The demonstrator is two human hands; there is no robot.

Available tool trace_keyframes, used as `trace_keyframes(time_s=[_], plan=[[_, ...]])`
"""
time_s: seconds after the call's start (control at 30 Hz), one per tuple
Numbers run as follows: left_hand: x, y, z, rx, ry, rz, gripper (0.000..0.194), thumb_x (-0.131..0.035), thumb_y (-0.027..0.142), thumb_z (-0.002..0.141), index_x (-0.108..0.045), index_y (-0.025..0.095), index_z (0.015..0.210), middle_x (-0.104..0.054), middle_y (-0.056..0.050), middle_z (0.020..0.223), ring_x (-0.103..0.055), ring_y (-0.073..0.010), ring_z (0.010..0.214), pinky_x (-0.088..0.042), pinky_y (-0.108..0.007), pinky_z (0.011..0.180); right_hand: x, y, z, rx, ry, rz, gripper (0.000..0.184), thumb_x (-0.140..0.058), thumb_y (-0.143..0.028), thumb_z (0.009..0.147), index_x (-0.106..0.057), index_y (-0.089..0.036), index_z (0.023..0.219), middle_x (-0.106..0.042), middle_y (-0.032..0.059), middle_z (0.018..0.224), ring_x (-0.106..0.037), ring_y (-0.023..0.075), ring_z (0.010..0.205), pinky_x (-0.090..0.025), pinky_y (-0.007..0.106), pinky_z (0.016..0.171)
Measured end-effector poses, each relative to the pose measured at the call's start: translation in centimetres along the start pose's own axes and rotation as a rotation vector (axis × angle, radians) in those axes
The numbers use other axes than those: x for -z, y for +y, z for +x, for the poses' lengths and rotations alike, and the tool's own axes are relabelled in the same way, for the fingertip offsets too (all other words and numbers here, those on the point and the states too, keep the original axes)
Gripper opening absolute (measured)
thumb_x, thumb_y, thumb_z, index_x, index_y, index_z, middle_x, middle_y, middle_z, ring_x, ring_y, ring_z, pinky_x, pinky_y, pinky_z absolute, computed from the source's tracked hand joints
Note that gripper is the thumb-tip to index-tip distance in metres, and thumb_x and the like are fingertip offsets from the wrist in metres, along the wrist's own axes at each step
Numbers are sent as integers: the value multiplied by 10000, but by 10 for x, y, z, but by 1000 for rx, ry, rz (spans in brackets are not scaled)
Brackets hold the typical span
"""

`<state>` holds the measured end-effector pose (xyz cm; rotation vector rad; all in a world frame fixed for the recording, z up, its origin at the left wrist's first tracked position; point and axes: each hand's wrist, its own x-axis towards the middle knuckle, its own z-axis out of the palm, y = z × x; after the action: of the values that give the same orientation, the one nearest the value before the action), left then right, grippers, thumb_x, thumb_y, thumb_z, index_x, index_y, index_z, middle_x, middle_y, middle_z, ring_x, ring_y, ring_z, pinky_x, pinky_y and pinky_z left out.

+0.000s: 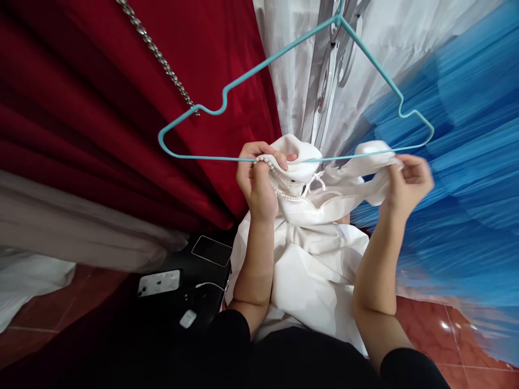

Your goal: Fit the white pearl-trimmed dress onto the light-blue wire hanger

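Fingers [279, 158] pinched, the left hand [259, 183] and right hand [410, 181] hold the white garment [302, 212] by the blue hanger [338, 20]'s lower bar. It looks soft, light; best gripped by fabric, sparing fragile-looking pearls [264, 159].

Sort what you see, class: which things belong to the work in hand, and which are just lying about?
In hand:
- white garment, held by the left hand and right hand
- light-blue hanger

Lying about:
- white-backed phone
- dark-screened phone
- small white case
- white cable
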<state>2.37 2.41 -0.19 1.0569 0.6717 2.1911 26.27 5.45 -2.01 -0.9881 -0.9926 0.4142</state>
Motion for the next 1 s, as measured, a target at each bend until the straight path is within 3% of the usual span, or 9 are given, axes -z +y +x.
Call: trace_keyframes(time_s=[0.07, 0.17, 0.23, 0.3, 0.5, 0.73, 0.83, 0.93, 1.0], plan=[[-1, -2, -1, 2, 13, 32, 69, -519, 168, 877, -572, 210, 865, -525, 25, 613, -570, -142, 624, -600, -346, 850, -5, 2, -29, -77, -166, -14, 98, -812, -180, 727, -750, -214, 793, -712, -26, 738, -643, 104, 670, -526, 274, 632], [-2, -2, -1, 13, 17, 50, 59, -507, 190, 887, -561, 205, 868, -519, 29, 620, -562, -136, 621, -594, -360, 900, -18, -6, -58, -64, -553, -29, 67, -785, -170, 758, -769, -213, 807, -747, 39, 1001, -718, 165, 917, -596, 357, 832], [-2, -1, -1, 23, 9, 52, 54, -503, 203, 893, -552, 203, 872, -522, 33, 625, -554, -130, 618, -589, -361, 914, -30, -12, -66, -15, -653, 63, 73, -800, -177, 754, -759, -225, 791, -696, 44, 1138, -718, 159, 958, -597, 382, 931], [-1, 1, -1, 31, -1, 52, 45, -506, 215, 896, -545, 206, 875, -526, 34, 630, -555, -130, 624, -587, -357, 907, -43, -16, -70, -23, -567, 220, 141, -846, -226, 715, -710, -226, 752, -666, 35, 1119, -721, 157, 925, -610, 385, 940], [1, -3, -2, 92, -40, 1, 30, -517, 228, 905, -544, 220, 895, -521, 31, 646, -607, -149, 688, -575, -361, 913, -73, -17, -69, -175, -315, 628, 428, -851, -398, 670, -459, -248, 757, -680, 11, 1138, -671, 234, 1185, -514, 537, 1135], [15, -14, -9, 98, -153, -2, 177, -608, 367, 916, -564, 218, 1001, -652, -23, 873, -686, -205, 948, -530, -406, 988, -78, -7, -65, -267, -238, 667, 357, -807, -379, 658, -496, -273, 796, -620, -34, 932, -683, 179, 1025, -488, 491, 1178], [38, -20, -10, -65, 8, 124, 215, -604, 372, 882, -616, 186, 990, -656, -38, 972, -672, -203, 970, -519, -361, 936, -76, -4, -63, -245, -249, 659, 342, -792, -415, 689, -572, -317, 931, -612, -37, 942, -676, 171, 1039, -509, 473, 1155], [74, -25, -1, -134, 203, 301, 110, -603, 182, 818, -664, 152, 905, -628, -13, 862, -607, -142, 809, -472, -279, 773, -73, 2, -60, -214, -248, 635, 392, -784, -482, 695, -596, -347, 1012, -606, -35, 954, -675, 178, 1049, -504, 484, 1154], [98, -24, 11, -154, 242, 393, 153, -591, 64, 777, -672, 151, 873, -616, 7, 802, -563, -117, 740, -421, -259, 700, -69, 7, -55, -207, -241, 599, 418, -779, -518, 686, -608, -355, 1031, -609, -25, 972, -672, 194, 1058, -489, 507, 1164]])
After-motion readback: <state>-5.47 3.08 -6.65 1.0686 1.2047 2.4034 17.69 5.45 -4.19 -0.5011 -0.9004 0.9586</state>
